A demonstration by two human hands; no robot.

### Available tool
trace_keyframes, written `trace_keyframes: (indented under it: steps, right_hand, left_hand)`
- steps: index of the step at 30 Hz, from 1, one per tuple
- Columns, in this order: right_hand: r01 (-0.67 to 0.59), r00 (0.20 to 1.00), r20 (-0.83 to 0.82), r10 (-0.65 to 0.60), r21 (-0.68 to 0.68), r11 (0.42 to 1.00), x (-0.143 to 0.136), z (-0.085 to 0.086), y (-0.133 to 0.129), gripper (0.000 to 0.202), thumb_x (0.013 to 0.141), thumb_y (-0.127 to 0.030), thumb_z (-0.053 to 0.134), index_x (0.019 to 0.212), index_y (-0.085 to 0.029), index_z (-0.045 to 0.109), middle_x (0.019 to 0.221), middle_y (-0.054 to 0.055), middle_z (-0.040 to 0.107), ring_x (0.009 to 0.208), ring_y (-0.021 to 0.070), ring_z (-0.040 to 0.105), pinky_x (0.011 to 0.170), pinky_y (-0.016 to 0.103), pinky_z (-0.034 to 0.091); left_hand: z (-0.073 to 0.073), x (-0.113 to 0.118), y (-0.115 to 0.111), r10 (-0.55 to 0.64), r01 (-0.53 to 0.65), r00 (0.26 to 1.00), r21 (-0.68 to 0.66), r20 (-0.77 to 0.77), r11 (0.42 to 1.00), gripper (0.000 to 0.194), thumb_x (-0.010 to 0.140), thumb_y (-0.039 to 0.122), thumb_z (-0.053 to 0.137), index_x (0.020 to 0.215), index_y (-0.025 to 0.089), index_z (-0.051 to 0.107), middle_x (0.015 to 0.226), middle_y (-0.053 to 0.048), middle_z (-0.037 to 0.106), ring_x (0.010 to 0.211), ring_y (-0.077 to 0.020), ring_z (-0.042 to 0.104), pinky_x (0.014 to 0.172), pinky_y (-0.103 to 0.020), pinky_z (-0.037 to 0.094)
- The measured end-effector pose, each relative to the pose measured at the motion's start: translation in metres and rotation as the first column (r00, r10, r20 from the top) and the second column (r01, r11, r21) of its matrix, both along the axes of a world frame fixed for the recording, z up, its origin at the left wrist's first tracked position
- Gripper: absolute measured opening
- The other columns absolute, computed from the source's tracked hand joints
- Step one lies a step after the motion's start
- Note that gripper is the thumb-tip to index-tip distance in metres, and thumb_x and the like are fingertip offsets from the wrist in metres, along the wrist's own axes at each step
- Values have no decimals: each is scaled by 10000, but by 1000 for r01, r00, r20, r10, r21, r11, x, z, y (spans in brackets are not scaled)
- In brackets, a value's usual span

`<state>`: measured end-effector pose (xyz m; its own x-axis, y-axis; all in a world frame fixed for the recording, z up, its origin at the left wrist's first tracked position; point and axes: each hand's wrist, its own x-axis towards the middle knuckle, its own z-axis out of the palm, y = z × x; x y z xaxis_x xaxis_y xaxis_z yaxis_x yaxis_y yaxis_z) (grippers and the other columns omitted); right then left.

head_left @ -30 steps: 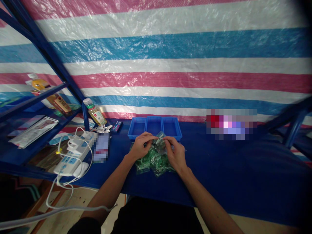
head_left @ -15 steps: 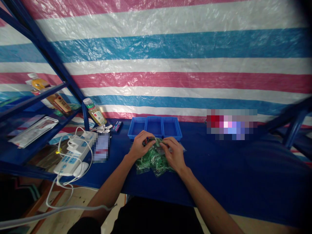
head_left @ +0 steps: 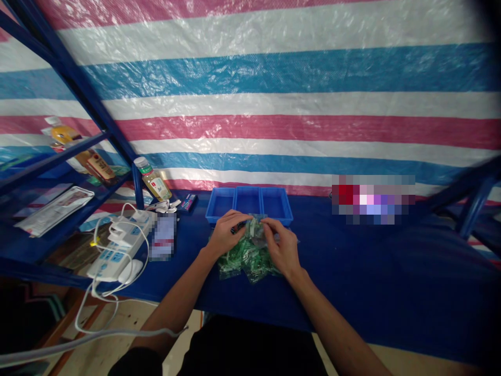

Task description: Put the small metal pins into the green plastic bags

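Note:
Between my two hands is a small clear plastic bag (head_left: 256,228) with pale green pieces in it. My left hand (head_left: 228,232) pinches its left side, and a small dark item shows under those fingers, too small to name. The bag's right side is pinched in my right hand (head_left: 282,245). Beneath both hands lies a pile of clear bags with green contents (head_left: 250,261) on the blue table (head_left: 352,292). Just behind the hands stand three joined blue trays (head_left: 248,201), with no contents visible in them.
To the left lie a white power strip (head_left: 121,248) with tangled cables, a blurred-out phone (head_left: 163,237) and a small box (head_left: 188,203). A bottle (head_left: 152,179) stands by the blue metal frame (head_left: 135,183). A pixelated patch (head_left: 371,201) covers something at the back right.
The small bag now stands more upright and shows more between my hands. My right fingers have shifted slightly along its edge. The pile and trays stay where they were.

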<state>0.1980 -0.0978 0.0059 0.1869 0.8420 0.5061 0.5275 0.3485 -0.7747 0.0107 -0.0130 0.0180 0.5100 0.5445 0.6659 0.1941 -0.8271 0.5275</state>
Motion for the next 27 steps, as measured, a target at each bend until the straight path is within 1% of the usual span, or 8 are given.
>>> trace_keyframes:
  steps: [2, 5, 8, 12, 17, 20, 23, 27]
  right_hand:
    - [-32, 999, 6, 32, -7, 999, 1, 1, -1, 291, 1023, -274, 447, 1198, -230, 675, 1028, 52, 758, 881, 216, 713, 788, 328, 535]
    - [-90, 996, -1, 90, -14, 996, 0, 0, -1, 322, 1018, -240, 437, 1269, -229, 639, 935, 31, 756, 822, 204, 704, 766, 325, 532]
    - [-102, 994, 30, 102, 0, 995, -2, 2, 0, 222, 998, -273, 517, 1151, -221, 669, 838, 20, 702, 701, 181, 641, 690, 306, 507]
    - [-64, 996, 63, 62, 20, 998, -4, 7, 1, 183, 1004, -312, 532, 902, -213, 649, 879, 43, 630, 700, 169, 580, 666, 303, 476]
    - [-26, 998, -52, 24, -27, 999, -5, -4, 4, 118, 991, -329, 558, 1007, -217, 589, 879, 40, 677, 713, 180, 630, 643, 296, 497]
    - [13, 994, -112, -17, -33, 999, -5, -10, 5, 190, 968, -342, 591, 1105, -215, 560, 847, 25, 707, 671, 184, 646, 615, 295, 510]
    - [7, 998, -59, -7, -7, 1000, -4, -7, 4, 136, 975, -336, 568, 1029, -221, 619, 827, 23, 718, 653, 181, 650, 636, 304, 523]
    - [1, 1000, -21, -1, -22, 1000, -3, 0, 0, 177, 987, -294, 530, 1052, -228, 680, 836, 24, 742, 662, 185, 674, 654, 309, 528]
  left_hand:
    - [-2, -1, 2, -2, 2, 1000, 12, 2, 1000, 245, 933, 190, 647, 1168, 189, 717, 1048, -97, 747, 960, -216, 649, 874, -408, 539]
    - [-2, -3, 3, 13, -13, 1000, 21, -3, 1000, 175, 944, 221, 652, 1090, 180, 738, 970, -92, 735, 912, -210, 635, 844, -401, 527]
    - [0, -4, 2, 51, -51, 999, 38, -2, 998, 127, 950, 249, 652, 994, 173, 745, 944, -93, 710, 919, -211, 622, 822, -386, 523]
    - [-2, -2, 0, 66, -66, 998, 17, 8, 998, 106, 935, 268, 683, 939, 165, 709, 951, -86, 707, 896, -195, 633, 796, -353, 527]
    - [-8, 1, -2, 133, -130, 989, -46, 70, 990, 174, 908, 324, 724, 903, 157, 678, 934, -70, 705, 768, -142, 647, 659, -261, 518]
    - [-8, 1, -2, 129, -126, 990, -47, 58, 991, 174, 923, 335, 703, 930, 161, 700, 1021, -92, 724, 788, -148, 664, 664, -268, 533]
    - [-4, 0, -2, 78, -77, 997, -18, 29, 997, 147, 945, 281, 670, 1036, 180, 727, 1012, -87, 750, 766, -157, 652, 712, -314, 550]
    - [0, -1, -1, 15, -15, 1000, 45, 16, 999, 233, 980, 169, 566, 1111, 213, 753, 996, -81, 766, 957, -213, 650, 867, -410, 550]
